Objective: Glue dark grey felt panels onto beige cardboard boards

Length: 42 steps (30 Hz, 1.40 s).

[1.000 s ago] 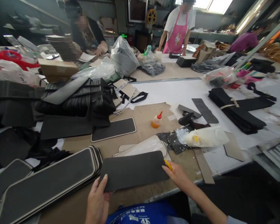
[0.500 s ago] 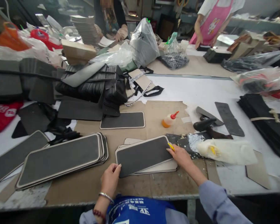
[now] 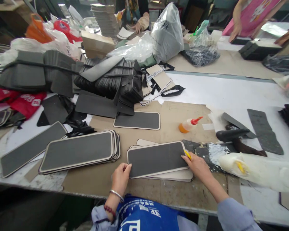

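A dark grey rectangular panel (image 3: pixel 156 158) with a pale border and rounded corners lies over several beige boards (image 3: pixel 175 175), slightly askew to them. My left hand (image 3: pixel 121 175) pinches the panel's lower left corner between thumb and fingers. At its right end, my right hand (image 3: pixel 199 164) grips a small yellow stick-like tool (image 3: pixel 187 155), and its fingertips touch the panel's edge. Most of the tool is hidden in the fingers. To the left is a stack of similar bordered panels (image 3: pixel 78 150), with a single one (image 3: pixel 33 149) behind it. Another bordered panel (image 3: pixel 137 120) lies farther back.
An orange-filled squeeze bottle (image 3: pixel 185 126) lies beyond the panel. Right of my hand are a white-smeared dark board (image 3: pixel 216 152), a whitish plastic container (image 3: pixel 262 170) and a dark-handled tool (image 3: pixel 231 134). Dark sheet bundles (image 3: pixel 110 81) crowd the back left. Two people work across the table.
The view has swung left, so things appear farther right. The grey panel lies a little more level over the boards; both hands stay at the same ends of it.
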### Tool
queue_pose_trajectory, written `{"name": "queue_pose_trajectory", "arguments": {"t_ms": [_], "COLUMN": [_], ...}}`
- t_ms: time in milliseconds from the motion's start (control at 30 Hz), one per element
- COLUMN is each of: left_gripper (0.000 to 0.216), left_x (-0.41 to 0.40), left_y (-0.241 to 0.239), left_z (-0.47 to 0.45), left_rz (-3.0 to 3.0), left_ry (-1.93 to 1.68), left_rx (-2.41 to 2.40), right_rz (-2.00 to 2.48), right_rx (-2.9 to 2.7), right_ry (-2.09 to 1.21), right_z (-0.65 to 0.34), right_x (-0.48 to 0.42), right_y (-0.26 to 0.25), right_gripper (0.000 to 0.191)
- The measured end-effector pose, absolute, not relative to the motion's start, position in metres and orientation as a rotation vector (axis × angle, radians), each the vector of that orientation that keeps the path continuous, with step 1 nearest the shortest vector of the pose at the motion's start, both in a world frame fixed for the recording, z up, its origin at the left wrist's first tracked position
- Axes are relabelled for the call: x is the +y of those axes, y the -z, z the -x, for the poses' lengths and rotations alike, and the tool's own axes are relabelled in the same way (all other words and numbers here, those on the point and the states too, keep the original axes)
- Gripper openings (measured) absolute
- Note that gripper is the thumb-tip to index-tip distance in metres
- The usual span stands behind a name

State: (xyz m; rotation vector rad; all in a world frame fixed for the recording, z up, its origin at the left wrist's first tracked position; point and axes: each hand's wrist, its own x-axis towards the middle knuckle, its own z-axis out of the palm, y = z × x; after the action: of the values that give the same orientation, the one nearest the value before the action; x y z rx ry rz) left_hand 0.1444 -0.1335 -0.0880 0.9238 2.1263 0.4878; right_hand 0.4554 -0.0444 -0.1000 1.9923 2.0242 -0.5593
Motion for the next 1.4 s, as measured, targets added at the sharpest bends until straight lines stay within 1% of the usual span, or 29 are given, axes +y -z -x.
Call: {"name": "queue_pose_trajectory", "arguments": {"t_ms": [200, 500, 1033, 1400], "left_gripper": [0.03, 0.038, 0.049, 0.042], "left_x": [-0.133, -0.135, -0.134, -0.134], "left_y": [0.09, 0.096, 0.095, 0.095], "left_z": [-0.142, -0.137, -0.138, -0.14], "left_rz": [-0.918, -0.893, -0.927, -0.876], "left_ry": [-0.502, -0.427, -0.428, -0.454], "left_rx": [2.105, 2.065, 2.105, 2.107], "right_rz": [-2.016, -2.096, -2.011, -1.972], "right_rx": [2.003, 1.97, 2.014, 1.947], "right_ry": [0.579, 0.643, 0.72, 0.716], "right_z": [-0.454, -0.446, -0.449, -0.45], "right_x": [-0.045, -0.044, -0.04, -0.036], "right_y": [0.098, 0.084, 0.084, 0.085], "right_gripper": [0.037, 0.034, 0.027, 0.03]}}
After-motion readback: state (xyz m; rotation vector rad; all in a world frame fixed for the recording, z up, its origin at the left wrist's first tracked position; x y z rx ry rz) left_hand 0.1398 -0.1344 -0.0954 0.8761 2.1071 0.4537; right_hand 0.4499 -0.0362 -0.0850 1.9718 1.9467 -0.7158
